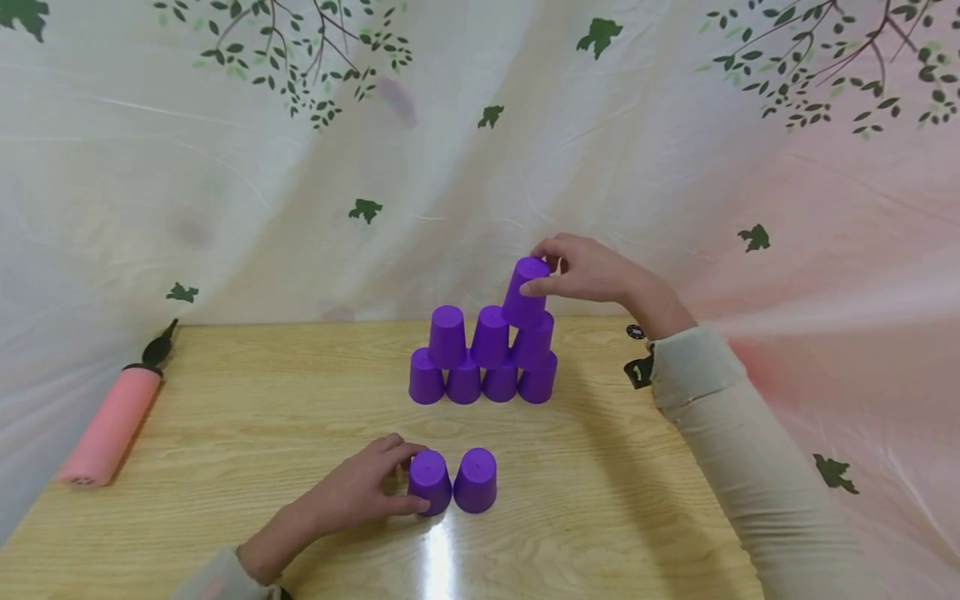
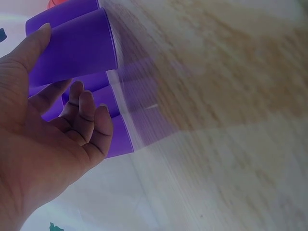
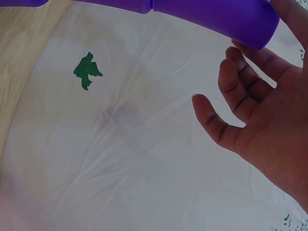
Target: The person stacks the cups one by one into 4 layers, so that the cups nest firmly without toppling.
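Observation:
Upside-down purple cups form a stepped stack on the table, with several in the bottom row and three in the second row [image 1: 491, 337]. My right hand [image 1: 588, 268] pinches an upper cup [image 1: 522, 302] between thumb and fingers, over the right side of the second row. In the right wrist view that cup [image 3: 221, 19] runs along the top edge, its end between my fingers. Closer to me, my left hand [image 1: 363, 487] pinches an upside-down cup [image 1: 430, 473] by its sides. Just right of it stands another upside-down cup [image 1: 476, 481].
A pink hand pump [image 1: 112, 425] with a black nozzle lies at the table's left edge. Small black items [image 1: 639, 371] sit near the right edge, beside my right sleeve. Behind the table [image 1: 285, 383] hangs a pale curtain [image 1: 285, 208] with leaf prints.

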Demonstrator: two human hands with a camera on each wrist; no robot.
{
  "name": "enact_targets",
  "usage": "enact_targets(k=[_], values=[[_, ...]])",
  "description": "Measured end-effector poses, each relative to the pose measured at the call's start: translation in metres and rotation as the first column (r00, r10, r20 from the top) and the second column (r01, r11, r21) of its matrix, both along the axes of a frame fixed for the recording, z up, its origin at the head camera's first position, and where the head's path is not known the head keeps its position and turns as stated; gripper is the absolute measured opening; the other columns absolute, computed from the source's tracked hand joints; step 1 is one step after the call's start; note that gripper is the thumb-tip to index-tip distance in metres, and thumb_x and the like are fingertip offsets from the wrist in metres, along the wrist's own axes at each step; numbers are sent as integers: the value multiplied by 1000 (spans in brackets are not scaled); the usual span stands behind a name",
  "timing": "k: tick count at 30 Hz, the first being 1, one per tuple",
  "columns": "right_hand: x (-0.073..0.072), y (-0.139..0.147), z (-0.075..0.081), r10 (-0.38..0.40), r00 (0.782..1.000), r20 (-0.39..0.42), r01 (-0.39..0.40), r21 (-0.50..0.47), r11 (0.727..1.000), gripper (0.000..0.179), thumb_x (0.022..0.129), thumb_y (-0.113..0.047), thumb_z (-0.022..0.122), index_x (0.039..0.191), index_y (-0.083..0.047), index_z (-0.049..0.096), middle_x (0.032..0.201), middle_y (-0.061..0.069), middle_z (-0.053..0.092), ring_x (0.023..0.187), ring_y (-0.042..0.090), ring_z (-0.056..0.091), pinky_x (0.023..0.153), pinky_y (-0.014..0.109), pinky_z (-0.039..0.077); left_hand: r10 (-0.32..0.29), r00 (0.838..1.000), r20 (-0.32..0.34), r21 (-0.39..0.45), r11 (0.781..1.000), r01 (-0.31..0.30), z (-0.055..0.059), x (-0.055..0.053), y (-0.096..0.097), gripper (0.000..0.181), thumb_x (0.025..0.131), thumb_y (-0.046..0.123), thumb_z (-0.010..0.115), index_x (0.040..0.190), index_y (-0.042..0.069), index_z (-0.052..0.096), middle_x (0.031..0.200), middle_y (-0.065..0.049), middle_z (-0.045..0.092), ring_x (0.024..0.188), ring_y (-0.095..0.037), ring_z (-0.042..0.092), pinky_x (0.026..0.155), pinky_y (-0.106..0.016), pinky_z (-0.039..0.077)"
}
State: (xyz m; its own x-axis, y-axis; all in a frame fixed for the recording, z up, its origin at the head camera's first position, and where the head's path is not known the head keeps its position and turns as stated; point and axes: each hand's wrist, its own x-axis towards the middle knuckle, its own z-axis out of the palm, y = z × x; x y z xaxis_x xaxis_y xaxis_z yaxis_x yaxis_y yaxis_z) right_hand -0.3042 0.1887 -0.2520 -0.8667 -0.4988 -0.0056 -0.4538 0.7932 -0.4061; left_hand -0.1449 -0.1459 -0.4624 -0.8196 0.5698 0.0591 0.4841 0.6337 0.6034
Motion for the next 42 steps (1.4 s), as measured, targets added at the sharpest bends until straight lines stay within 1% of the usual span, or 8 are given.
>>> enact_targets(k=[7, 18, 26, 32, 40, 42], values=[[1, 1, 1, -6, 1000, -2, 6, 2, 1000, 47, 88, -45, 72, 123, -14, 62, 108, 7, 56, 93, 25, 53, 76, 37, 45, 7, 1000, -1, 1, 1000, -7, 0, 0, 0, 56, 84, 57, 74, 130, 28, 62, 103, 18, 54, 99, -7, 55, 86, -29, 50], [0, 3, 0, -13, 1000, 5, 13, 0, 1000, 50, 88, -45, 72, 125, -14, 62, 109, 8, 57, 94, 26, 54, 76, 37, 46, -11, 1000, -15, 24, 1000, 11, 4, 3, 1, 54, 85, 56, 73, 129, 28, 63, 102, 16, 55, 98, -10, 55, 83, -29, 50], [1, 4, 1, -4, 1000, 4, 4, -3, 1000, 50, 89, -45, 71, 126, -12, 61, 110, 9, 57, 94, 27, 54, 76, 37, 46, -15, 1000, -19, 28, 999, 16, 4, 4, 2, 54, 84, 56, 73, 129, 29, 62, 102, 16, 55, 97, -10, 55, 82, -28, 49], [2, 4, 1, -11, 1000, 13, 11, -7, 1000, 50, 89, -45, 72, 126, -14, 61, 111, 8, 57, 95, 26, 54, 77, 38, 46, -10, 1000, -20, 18, 1000, 11, 4, 4, 2, 54, 84, 56, 74, 128, 28, 62, 103, 16, 55, 98, -11, 56, 82, -29, 50], [2, 6, 2, -16, 1000, 16, 16, 0, 1000, 55, 88, -47, 72, 130, -13, 59, 112, 9, 57, 97, 27, 55, 78, 38, 46, -5, 999, -51, 19, 1000, 6, 3, 4, 2, 53, 84, 55, 75, 127, 27, 64, 102, 16, 56, 96, -10, 56, 82, -28, 50], [3, 7, 2, -19, 1000, 14, 19, 1, 1000, 56, 88, -47, 71, 131, -13, 58, 112, 9, 57, 97, 27, 55, 78, 38, 46, 1, 999, -46, 19, 1000, 0, 4, 4, 2, 53, 84, 55, 75, 127, 27, 64, 103, 16, 56, 97, -9, 56, 82, -28, 50]])
